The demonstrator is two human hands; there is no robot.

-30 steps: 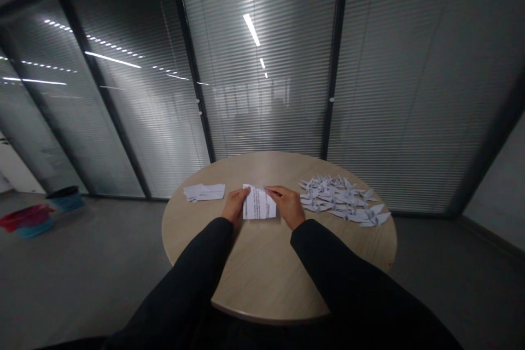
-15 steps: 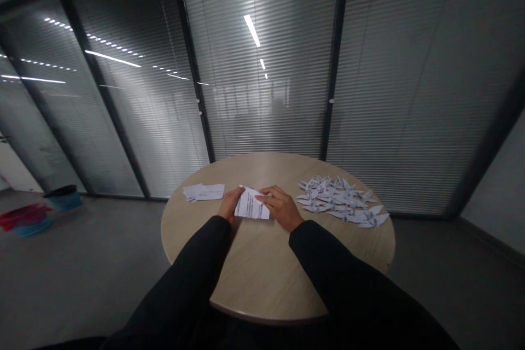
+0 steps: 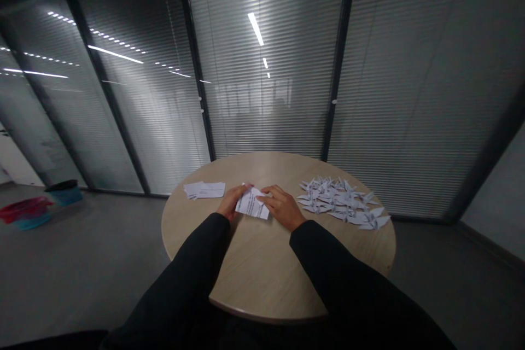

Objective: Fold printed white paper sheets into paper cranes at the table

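Two bare hands work at the middle of a round, pale wood-grain tabletop (image 3: 262,279) in this single head-worn view, just below the centre of the frame. Between them lies a sheet of printed white paper (image 3: 251,203), tilted and creased, with rows of dark text, its far end angled toward the upper left. The left hand (image 3: 232,201) is mostly closed, its fingers gathered at the sheet's upper-left edge and appearing to pinch it. The right hand (image 3: 283,208) is partly open, with its fingers curved and reaching over the sheet's right side; they touch the paper, but whether they grip it cannot be told from here. Black sleeves (image 3: 340,268) cover both forearms, which enter from the bottom corners. Just left of the left hand, near the far rim, lies a small stack of white paper slips (image 3: 204,190). To the right of the right hand, a wide cluster of white origami cranes (image 3: 340,202) fills the right side of the tabletop, the birds overlapping and touching one another. Beyond the tabletop, at the far left of the frame, a red basin (image 3: 24,209) and a blue bucket (image 3: 63,192) with a black rim stand on the grey floor (image 3: 82,262), and glass partitions with slatted blinds (image 3: 262,76) fill the upper frame.
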